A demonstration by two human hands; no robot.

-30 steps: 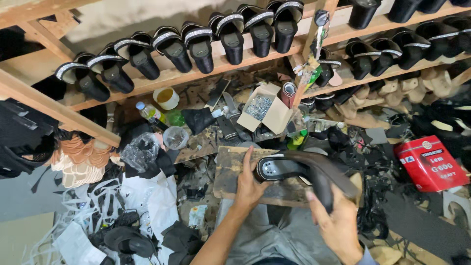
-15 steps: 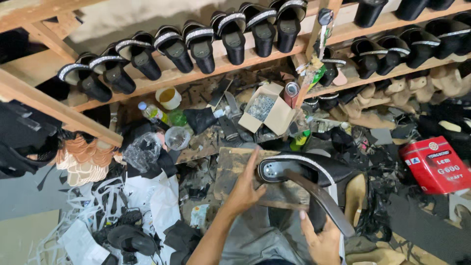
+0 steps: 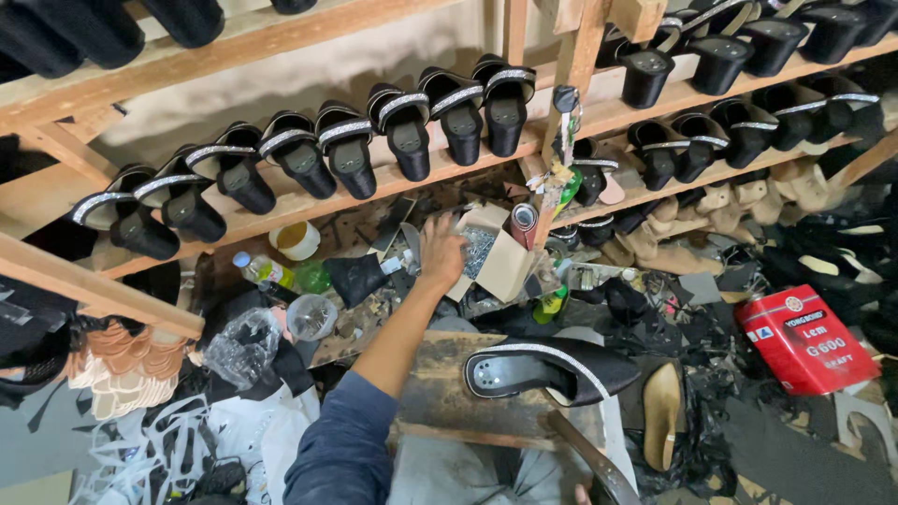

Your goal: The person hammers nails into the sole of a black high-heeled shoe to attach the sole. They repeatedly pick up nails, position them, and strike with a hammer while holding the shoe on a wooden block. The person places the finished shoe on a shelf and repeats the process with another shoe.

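The left hand [image 3: 441, 251] reaches forward on a dark-sleeved arm into an open cardboard box [image 3: 500, 262] that sits on the cluttered tabletop under the lower wooden shelf [image 3: 309, 201]; its fingers curl down over the small silvery pieces [image 3: 479, 248] in the box, but whether the grip has closed on any of them cannot be told. Nearer the person than the box, a black shoe with a glittering strap [image 3: 547, 367] lies sole-up on a worn wooden block [image 3: 444, 397], touched by neither hand. Of the right hand only a sliver shows at the bottom edge, by a dark strap or tool handle [image 3: 594, 463] that runs down from the block, and its grip cannot be told. Just right of the box stands a reddish roll [image 3: 524, 223], and left of it lie a clear plastic cup [image 3: 311, 316] and a green-capped bottle [image 3: 267, 271]. Well to the right of the box sits a red tin can [image 3: 806, 339]. On the shelf above the box, black heeled sandals with sparkly bands [image 3: 402, 126] stand in a row.
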